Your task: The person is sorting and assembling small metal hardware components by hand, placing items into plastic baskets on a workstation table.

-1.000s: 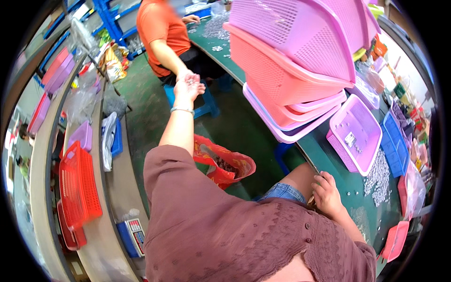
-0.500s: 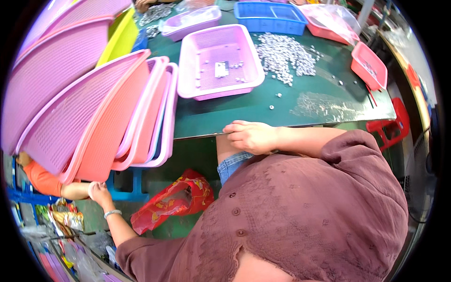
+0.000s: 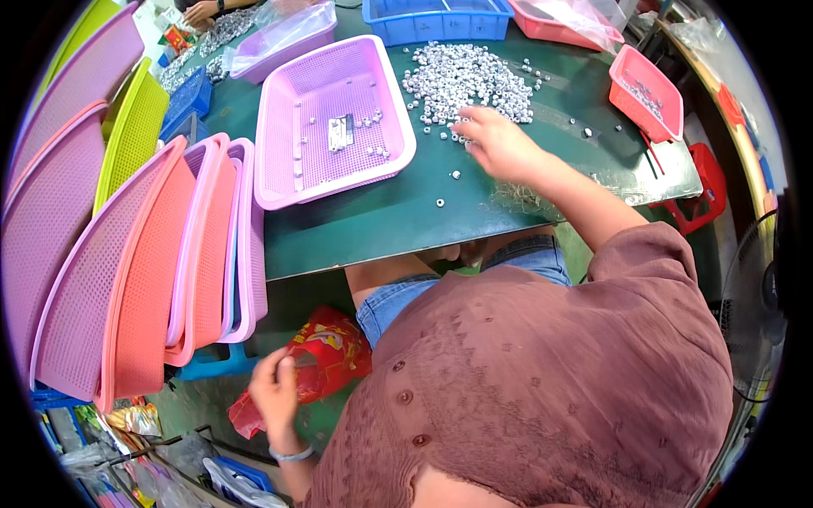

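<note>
Scuffed green tbl (image 3: 356,237), rt hand (image 3: 508,152) by rnd silvery pcs (image 3: 466,80)

With the pile of small parts (image 3: 466,80) lying on the table (image 3: 339,241) as the clock's centre, a tray (image 3: 436,30) is sitting at twelve and a small basket (image 3: 641,121) at three. At nine, a large basket (image 3: 403,118) is holding loose parts (image 3: 378,152); basket stacks (image 3: 148,279) are standing beyond it at eight, and a sack (image 3: 339,343) is lying below table level at seven.
</note>
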The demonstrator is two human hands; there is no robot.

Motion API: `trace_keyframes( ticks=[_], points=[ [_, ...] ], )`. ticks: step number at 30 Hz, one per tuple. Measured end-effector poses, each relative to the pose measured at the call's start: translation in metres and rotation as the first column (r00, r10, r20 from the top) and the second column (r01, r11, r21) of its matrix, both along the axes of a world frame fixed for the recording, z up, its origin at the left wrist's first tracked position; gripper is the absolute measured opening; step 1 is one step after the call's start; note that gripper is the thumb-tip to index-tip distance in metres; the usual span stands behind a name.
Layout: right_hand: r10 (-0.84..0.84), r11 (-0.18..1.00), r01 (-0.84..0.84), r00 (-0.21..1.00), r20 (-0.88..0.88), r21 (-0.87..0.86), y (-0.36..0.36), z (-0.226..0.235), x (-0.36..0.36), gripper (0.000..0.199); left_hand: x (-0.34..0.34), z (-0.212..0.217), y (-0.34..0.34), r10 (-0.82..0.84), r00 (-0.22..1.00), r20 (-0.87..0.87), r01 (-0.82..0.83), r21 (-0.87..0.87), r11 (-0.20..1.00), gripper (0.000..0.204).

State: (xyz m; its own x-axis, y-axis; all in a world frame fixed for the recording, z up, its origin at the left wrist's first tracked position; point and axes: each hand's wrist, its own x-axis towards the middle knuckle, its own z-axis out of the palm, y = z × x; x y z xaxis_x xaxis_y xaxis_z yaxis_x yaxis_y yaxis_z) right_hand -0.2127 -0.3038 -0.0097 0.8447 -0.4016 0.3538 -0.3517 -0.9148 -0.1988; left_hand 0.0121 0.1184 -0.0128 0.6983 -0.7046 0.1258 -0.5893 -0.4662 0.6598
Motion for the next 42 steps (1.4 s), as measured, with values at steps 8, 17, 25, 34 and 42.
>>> trace_keyframes(
  ticks=[8, 17, 25, 34, 42],
  points=[
    [0.094, 0.996, -0.094, 0.995, 0.029, -0.001, -0.058, -0.022, 0.028, 0.035, -0.067, 0.013, -0.182, -0.558, 0.826, 0.083, 0.564, -0.162, 0.81, 0.022],
    [0.185, 0.978, -0.188, 0.982, 0.042, 0.088, -0.048, 0.0, -0.005, 0.02, -0.083, -0.006, -0.264, -0.59, 0.77, 0.244, 0.621, -0.074, 0.78, 0.02],
    [0.118, 0.989, -0.124, 0.989, 0.085, 0.074, -0.058, -0.004, 0.032, 0.013, -0.085, -0.012, -0.272, -0.599, 0.762, 0.247, 0.63, -0.067, 0.774, 0.017],
    [0.161, 0.986, -0.159, 0.986, 0.047, -0.041, -0.045, -0.014, 0.066, 0.013, -0.079, -0.005, -0.256, -0.576, 0.791, 0.205, 0.606, -0.141, 0.783, 0.019],
    [-0.076, 0.188, -0.335, 0.932, 0.354, 0.923, 0.007, 0.025, 0.039, 0.015, -0.078, 0.001, -0.241, -0.442, 0.669, -0.597, 0.234, -0.395, 0.888, 0.016]
  ],
)
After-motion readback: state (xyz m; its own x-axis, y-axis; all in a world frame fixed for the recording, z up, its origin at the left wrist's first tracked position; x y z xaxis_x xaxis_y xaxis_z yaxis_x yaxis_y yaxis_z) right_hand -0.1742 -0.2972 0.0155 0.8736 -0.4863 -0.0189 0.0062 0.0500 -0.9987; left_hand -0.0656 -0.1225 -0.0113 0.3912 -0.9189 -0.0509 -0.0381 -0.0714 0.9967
